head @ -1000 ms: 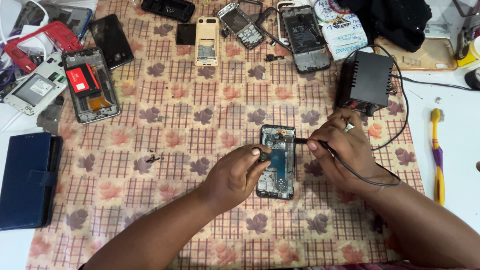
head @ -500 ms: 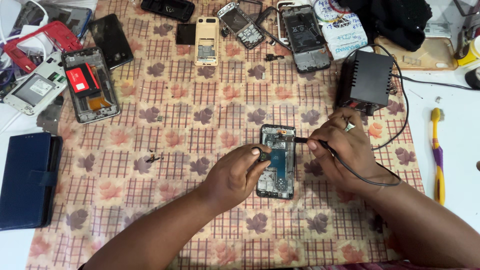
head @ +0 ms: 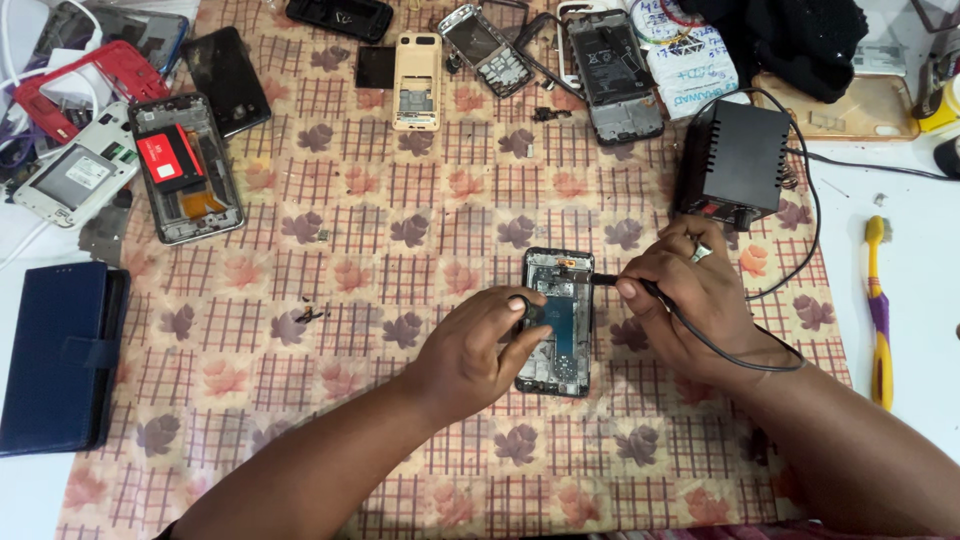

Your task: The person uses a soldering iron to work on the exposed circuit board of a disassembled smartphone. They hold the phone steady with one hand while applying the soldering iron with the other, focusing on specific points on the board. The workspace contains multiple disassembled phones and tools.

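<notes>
An opened phone [head: 561,280] with its circuit board bare lies on the patterned cloth [head: 400,220] at centre. My left hand [head: 478,350] rests on the phone's lower left side, fingertips pinching a small dark part over the board. My right hand [head: 690,295] grips a black corded soldering iron [head: 606,281], its tip touching the upper right of the board. The iron's cord loops back to a black station box [head: 735,163] just behind my right hand.
Several dismantled phones and covers lie along the far and left edges, among them a phone with a red battery [head: 180,165] and a beige keypad phone [head: 417,67]. A dark blue wallet case [head: 58,350] sits at left. A yellow-purple toothbrush [head: 878,310] lies at right.
Both hands stay nearly still on the phone; the iron tip holds at the same spot on the board.
</notes>
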